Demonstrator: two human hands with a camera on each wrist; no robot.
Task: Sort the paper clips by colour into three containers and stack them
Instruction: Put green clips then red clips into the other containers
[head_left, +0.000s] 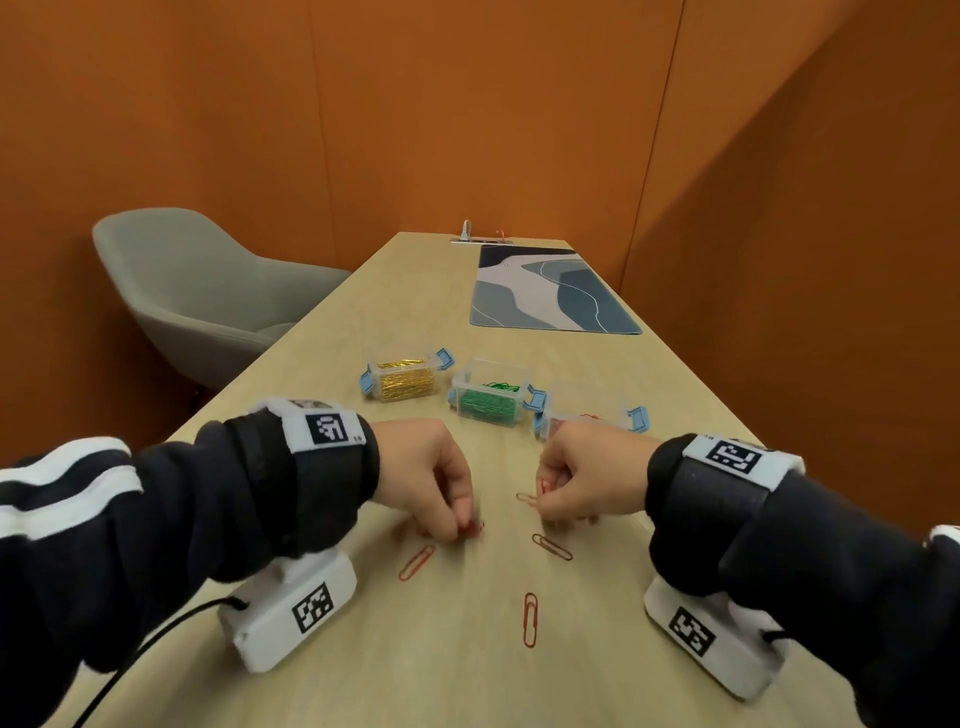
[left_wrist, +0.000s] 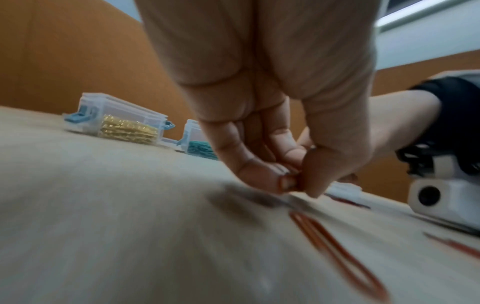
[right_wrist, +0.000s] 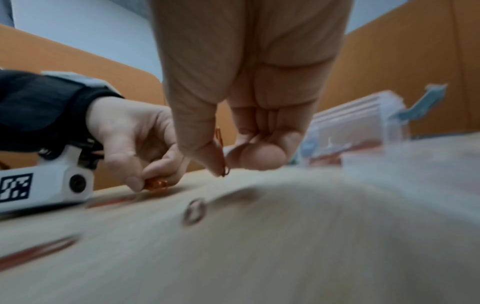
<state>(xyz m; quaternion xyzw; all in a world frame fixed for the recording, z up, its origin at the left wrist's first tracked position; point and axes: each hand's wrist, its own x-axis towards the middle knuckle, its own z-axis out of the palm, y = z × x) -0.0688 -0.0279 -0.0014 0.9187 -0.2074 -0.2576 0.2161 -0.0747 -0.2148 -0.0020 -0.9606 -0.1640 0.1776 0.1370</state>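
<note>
Both hands are low over the wooden desk (head_left: 322, 364), a little apart from each other, each closed on red paper clips. The left hand (head_left: 431, 478) has its fingertips (left_wrist: 259, 176) curled down to the desk and pinches a small bunch of red clips (right_wrist: 155, 184) against its thumb; the bunch is blurred, so I cannot tell how many it holds. The right hand (head_left: 587, 475) pinches one red paper clip (right_wrist: 221, 152) between thumb and forefinger, the clip standing nearly upright with its lower end just above the desk. Loose red clips lie around the hands: one (head_left: 415, 562) just below the left hand, one (head_left: 530, 619) nearer the person between the two wrists, one (head_left: 552, 546) below the right hand, and one (head_left: 525, 499) just beside the right hand's fingers. Beyond the hands three clear plastic containers with blue latches stand in a slanting row: the gold-clip container (head_left: 406, 378) at left, the green-clip container (head_left: 489, 392) in the middle, and the red-clip container (head_left: 589, 408) at right, partly hidden behind the right hand. Farther along the desk lies a blue patterned mat (head_left: 550, 291), and a grey chair (head_left: 197, 291) stands to the left.
</note>
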